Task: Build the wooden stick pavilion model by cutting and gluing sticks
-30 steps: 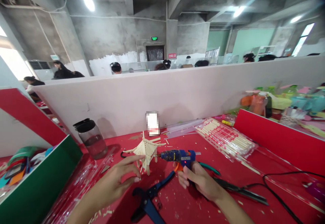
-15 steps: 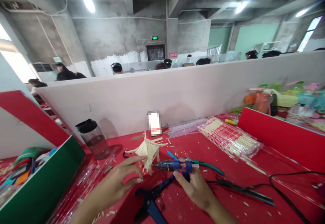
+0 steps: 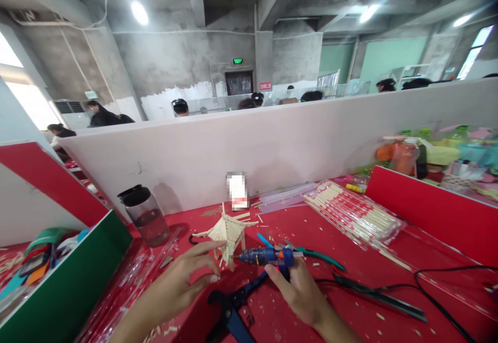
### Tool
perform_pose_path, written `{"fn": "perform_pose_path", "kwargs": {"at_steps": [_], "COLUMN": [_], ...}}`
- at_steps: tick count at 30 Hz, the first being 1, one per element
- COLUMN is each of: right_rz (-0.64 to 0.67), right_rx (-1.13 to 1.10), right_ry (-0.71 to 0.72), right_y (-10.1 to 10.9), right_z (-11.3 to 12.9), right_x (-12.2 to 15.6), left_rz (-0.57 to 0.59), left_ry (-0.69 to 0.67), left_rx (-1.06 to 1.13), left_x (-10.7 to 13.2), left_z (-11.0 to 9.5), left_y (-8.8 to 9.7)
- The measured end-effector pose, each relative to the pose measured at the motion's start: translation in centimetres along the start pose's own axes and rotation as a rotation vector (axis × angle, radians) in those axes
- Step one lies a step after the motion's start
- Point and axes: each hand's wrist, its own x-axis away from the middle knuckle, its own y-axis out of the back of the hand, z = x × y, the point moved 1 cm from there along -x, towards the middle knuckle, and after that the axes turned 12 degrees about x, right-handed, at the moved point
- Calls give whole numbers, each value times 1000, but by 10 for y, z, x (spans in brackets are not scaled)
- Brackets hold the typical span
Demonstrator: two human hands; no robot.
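A small model of pale wooden sticks (image 3: 227, 231), with a peaked, flared roof, stands on the red table ahead of me. My right hand (image 3: 301, 286) is wrapped round a blue hot glue gun (image 3: 264, 256), its nozzle pointing left at the model's lower front edge. Whether the tip touches the sticks I cannot tell. At the model's left side is my left hand (image 3: 194, 273), fingers apart, the index finger stretched out against or just in front of the roof. Below the glue gun lies a dark blue-handled cutter (image 3: 231, 309).
Green-handled pliers (image 3: 324, 258) and a long black tool (image 3: 381, 296) lie to the right near a black cable. Behind them is a plastic pack of sticks (image 3: 354, 213). A dark-lidded bottle (image 3: 146, 218) stands left. A white partition (image 3: 272, 151) closes off the back; wood scraps dot the table.
The view has shifted very slightly, so everything sits a little lower. Both hands, the glue gun and the stick model keep nearly the same places relative to each other.
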Motion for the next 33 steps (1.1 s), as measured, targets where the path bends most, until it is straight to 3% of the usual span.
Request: {"fn": "perform_pose_path", "kwargs": {"at_steps": [13, 26, 33], "right_rz": [8, -18, -107], "right_rx": [17, 14, 117], "right_ry": [8, 42, 74], "right_y": [0, 0, -1], "right_z": [4, -15, -13], "right_x": [-1, 6, 6], "left_rz": [20, 35, 36], "left_ry": [51, 55, 42], "left_rx": [-2, -1, -15], "left_x": [1, 0, -2], "left_z": [4, 4, 5], "left_y": [0, 0, -1]}}
